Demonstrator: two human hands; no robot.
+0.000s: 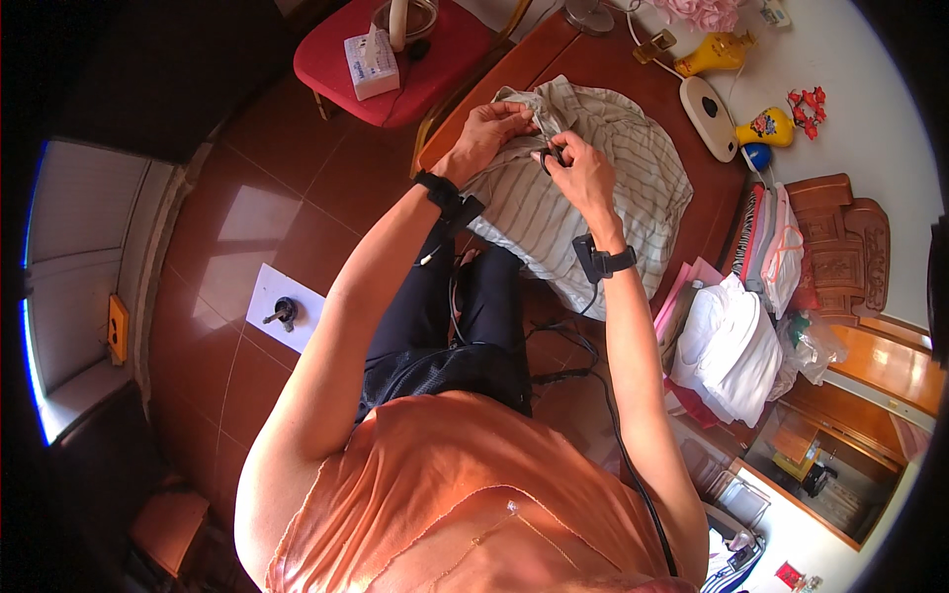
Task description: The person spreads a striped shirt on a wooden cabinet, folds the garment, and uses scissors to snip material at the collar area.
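A pale striped cloth garment [613, 212] lies spread over the reddish-brown wooden table and hangs down at its near edge toward my lap. My left hand [492, 133] pinches a gathered part of it near the table's left side, thumb and fingers together. Close beside it, my right hand [583, 178] grips black-handled scissors [549, 158], with dark finger loops showing at the fingers. The blades are hard to make out against the bunched fabric. Both wrists wear black straps with small devices.
A red chair [445, 59] with a tissue box [372, 65] stands at the far left. Yellow vases [766, 128] and a white device [708, 119] line the table's back. Folded clothes [727, 341] pile up at right. Black cables [603, 385] run beside my right arm.
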